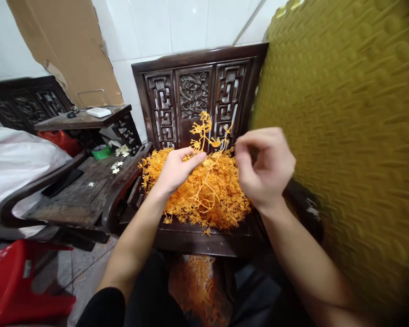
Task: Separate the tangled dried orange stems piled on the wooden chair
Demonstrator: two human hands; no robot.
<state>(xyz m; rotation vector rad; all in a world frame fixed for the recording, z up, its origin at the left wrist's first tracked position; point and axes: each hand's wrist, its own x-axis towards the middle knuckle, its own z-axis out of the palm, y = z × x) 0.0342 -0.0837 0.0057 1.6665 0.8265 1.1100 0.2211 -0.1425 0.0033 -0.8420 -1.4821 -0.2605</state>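
A big heap of orange plastic sprigs (225, 200) covers the seat of a dark carved wooden chair (197, 63). Above the heap, my left hand (180, 169) pinches a branching orange sprig (206, 129) between thumb and fingers; its small clustered tips point up and its thin stems hang below. To the right of the sprig, my right hand (264, 165) is raised with its fingers curled to meet the thumb. It is blurred, and anything between its fingertips is too small to make out.
A yellow textured mat (341, 118) stands upright along the right. At left are a second wooden chair (78, 200) with green tape (101, 152), a side table (83, 119), a white bag (20, 159) and a red stool (17, 281). Orange bits lie on the floor.
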